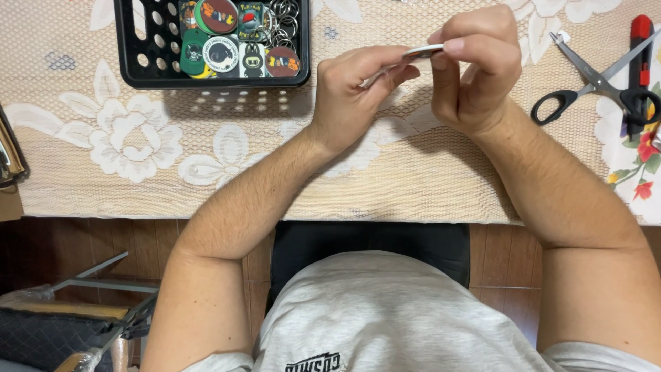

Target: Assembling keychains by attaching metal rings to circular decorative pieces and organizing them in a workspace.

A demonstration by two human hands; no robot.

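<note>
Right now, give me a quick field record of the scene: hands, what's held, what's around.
left hand: pinches one end of a thin flat disc, raised above the table
right hand: fingertips grip the other end of the same disc
black basket: far left on the table, holds round printed badges and metal key rings
scissors: right side, black handles, blades parted
red-and-black tool: lies under the scissors, kind unclear
table cover: beige lace cloth with white flowers

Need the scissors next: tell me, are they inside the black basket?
No, the scissors lie open on the tablecloth, far right of the black basket.
</note>
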